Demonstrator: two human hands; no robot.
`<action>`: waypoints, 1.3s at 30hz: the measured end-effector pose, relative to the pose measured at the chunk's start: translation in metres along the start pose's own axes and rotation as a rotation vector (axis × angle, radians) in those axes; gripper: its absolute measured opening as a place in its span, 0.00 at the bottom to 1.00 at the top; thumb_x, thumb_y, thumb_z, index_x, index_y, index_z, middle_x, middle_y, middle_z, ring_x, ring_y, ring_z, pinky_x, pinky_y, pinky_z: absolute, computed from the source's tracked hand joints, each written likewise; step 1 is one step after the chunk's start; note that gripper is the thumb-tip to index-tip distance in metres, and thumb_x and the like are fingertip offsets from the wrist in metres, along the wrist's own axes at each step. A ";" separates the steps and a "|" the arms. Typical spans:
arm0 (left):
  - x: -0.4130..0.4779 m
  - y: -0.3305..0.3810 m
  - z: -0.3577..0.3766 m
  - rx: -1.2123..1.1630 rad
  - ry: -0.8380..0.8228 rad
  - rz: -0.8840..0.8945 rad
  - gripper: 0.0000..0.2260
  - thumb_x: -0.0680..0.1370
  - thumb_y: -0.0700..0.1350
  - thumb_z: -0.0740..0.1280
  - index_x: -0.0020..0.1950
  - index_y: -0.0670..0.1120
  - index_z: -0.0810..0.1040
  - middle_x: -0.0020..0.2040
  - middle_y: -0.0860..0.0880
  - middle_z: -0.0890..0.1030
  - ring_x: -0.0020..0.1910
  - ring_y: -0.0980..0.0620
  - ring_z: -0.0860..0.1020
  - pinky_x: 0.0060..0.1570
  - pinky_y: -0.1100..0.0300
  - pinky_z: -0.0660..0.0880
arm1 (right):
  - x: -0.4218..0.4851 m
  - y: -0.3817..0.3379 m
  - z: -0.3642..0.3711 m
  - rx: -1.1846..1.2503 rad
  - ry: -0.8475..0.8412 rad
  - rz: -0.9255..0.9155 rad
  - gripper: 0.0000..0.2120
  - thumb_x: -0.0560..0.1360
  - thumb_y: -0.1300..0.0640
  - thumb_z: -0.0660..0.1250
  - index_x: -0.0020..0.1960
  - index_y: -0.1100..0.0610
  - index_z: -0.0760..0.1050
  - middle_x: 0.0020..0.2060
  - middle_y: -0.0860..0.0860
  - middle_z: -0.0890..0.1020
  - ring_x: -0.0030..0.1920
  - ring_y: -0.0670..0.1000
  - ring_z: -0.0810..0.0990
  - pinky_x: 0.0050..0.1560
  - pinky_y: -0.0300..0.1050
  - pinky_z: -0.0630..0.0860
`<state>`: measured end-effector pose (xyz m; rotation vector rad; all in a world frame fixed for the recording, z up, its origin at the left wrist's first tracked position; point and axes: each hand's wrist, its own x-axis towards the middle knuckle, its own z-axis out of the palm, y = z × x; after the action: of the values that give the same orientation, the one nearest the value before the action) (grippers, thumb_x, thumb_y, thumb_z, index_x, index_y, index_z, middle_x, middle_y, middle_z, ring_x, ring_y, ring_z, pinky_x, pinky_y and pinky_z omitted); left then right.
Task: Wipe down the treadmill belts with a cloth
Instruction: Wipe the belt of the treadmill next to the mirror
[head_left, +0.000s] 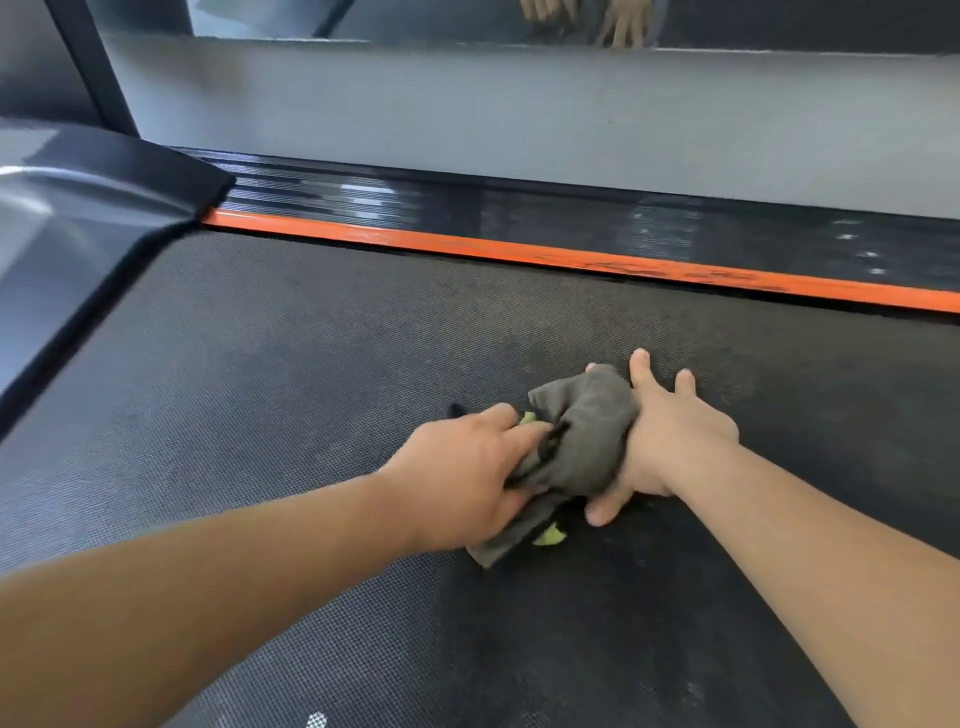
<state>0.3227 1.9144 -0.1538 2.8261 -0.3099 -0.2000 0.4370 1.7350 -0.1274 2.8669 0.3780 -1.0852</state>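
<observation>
Left fingers (519, 432), right fingers (642, 376) around cloth (589, 434)

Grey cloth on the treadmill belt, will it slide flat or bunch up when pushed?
Likely floppy: the cloth lies crumpled between the left hand and right hand. Thin folds suggest lightness. The textured belt may grab and bunch it.

belt (311, 364): matt, textured | cloth (582, 441): soft fabric | motor cover (78, 208): glossy plastic
</observation>
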 end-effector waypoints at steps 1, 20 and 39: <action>0.012 -0.014 -0.007 0.034 -0.009 -0.078 0.16 0.80 0.62 0.60 0.64 0.56 0.69 0.54 0.53 0.73 0.51 0.47 0.78 0.46 0.51 0.78 | 0.000 0.000 0.000 -0.002 -0.007 0.013 0.80 0.44 0.36 0.87 0.79 0.31 0.34 0.80 0.42 0.30 0.82 0.60 0.36 0.70 0.75 0.66; 0.144 0.000 -0.029 -0.198 0.162 -0.643 0.30 0.81 0.50 0.65 0.80 0.57 0.57 0.69 0.43 0.67 0.62 0.35 0.76 0.56 0.46 0.75 | -0.004 0.000 -0.004 -0.020 -0.025 -0.027 0.70 0.55 0.38 0.86 0.79 0.31 0.37 0.78 0.42 0.27 0.80 0.61 0.31 0.68 0.75 0.68; 0.140 -0.032 -0.053 -0.315 0.093 -0.653 0.15 0.76 0.51 0.65 0.61 0.49 0.77 0.58 0.44 0.82 0.57 0.39 0.80 0.51 0.56 0.74 | -0.005 0.000 -0.008 0.007 -0.061 -0.015 0.72 0.57 0.40 0.86 0.78 0.31 0.33 0.77 0.42 0.24 0.80 0.61 0.29 0.69 0.79 0.62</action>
<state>0.4727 1.9263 -0.1280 2.5103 0.6208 -0.2244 0.4389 1.7349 -0.1179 2.8333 0.3933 -1.1762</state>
